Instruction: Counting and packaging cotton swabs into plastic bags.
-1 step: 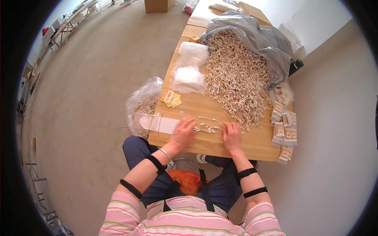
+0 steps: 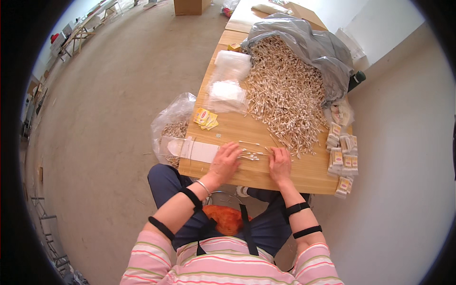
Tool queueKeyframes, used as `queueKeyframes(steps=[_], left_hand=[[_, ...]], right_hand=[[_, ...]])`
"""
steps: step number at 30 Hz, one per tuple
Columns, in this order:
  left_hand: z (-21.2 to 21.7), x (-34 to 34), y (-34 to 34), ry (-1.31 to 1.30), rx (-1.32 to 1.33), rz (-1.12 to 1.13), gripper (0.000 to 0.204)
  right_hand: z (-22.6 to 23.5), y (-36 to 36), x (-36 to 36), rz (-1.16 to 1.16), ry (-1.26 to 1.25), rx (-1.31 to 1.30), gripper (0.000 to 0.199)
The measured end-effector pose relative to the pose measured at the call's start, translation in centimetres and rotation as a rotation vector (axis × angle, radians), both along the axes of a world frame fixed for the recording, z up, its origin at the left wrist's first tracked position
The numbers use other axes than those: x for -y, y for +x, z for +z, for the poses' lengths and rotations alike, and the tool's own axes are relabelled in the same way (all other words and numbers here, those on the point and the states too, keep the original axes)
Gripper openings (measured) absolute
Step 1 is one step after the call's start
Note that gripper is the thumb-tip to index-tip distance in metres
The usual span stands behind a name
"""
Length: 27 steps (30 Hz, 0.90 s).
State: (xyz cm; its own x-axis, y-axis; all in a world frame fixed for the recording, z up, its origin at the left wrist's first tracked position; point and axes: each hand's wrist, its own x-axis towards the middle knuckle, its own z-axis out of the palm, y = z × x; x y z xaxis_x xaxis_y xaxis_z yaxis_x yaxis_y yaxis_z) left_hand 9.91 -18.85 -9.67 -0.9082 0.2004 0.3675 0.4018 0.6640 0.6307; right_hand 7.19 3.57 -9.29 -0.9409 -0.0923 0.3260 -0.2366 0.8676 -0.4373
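A small loose bunch of cotton swabs [image 2: 249, 154] lies on the wooden table between my hands. My left hand [image 2: 225, 161] covers the bunch's left ends, its fingers closed over the sticks. At the right side, my right hand [image 2: 280, 163] rests with curled fingers by the tips of a few swabs; anything inside them is hidden. One single swab [image 2: 249, 143] lies apart, just beyond the bunch. To the left of my left hand is a white strip [image 2: 204, 152] with a clear plastic piece [image 2: 175, 147] at its outer end.
A large heap of cotton swabs [image 2: 285, 95] spills from a grey plastic bag [image 2: 327, 47]. Clear pouches [image 2: 228, 90] and yellow cards [image 2: 205, 118] lie on the left. Filled packs [image 2: 336, 157] stand along the right edge. A bag of swabs [image 2: 173, 128] hangs low beside the table.
My left hand has shifted slightly to the right, further over the swabs' ends. The right hand stays about where it was.
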Motion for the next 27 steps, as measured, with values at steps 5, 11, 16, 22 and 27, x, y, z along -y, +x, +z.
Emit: queueKeyframes(steps=[5, 11, 16, 22, 27], left_hand=[[-1.5, -1.9, -0.3, 0.0, -0.035, -0.037, 0.02], [-1.4, -1.8, -0.8, 0.088, 0.021, -0.031, 0.02], [0.1, -2.6, -2.7, 0.083, 0.004, 0.063, 0.02], [-1.9, -1.9, -3.0, 0.084, -0.013, -0.003, 0.016], [-1.7, -1.7, -2.6, 0.104, -0.04, -0.038, 0.012]], right_hand=[[-0.5, -0.4, -1.1, -0.028, 0.011, 0.067, 0.009], [-0.7, -1.3, -2.0, -0.022, 0.053, 0.066, 0.008], [-0.6, -1.0, -2.0, 0.073, 0.059, 0.057, 0.009], [-0.8, -1.6, -2.5, -0.127, 0.134, 0.04, 0.006], [-1.6, -3.4, -1.6, -0.166, 0.172, -0.026, 0.005]])
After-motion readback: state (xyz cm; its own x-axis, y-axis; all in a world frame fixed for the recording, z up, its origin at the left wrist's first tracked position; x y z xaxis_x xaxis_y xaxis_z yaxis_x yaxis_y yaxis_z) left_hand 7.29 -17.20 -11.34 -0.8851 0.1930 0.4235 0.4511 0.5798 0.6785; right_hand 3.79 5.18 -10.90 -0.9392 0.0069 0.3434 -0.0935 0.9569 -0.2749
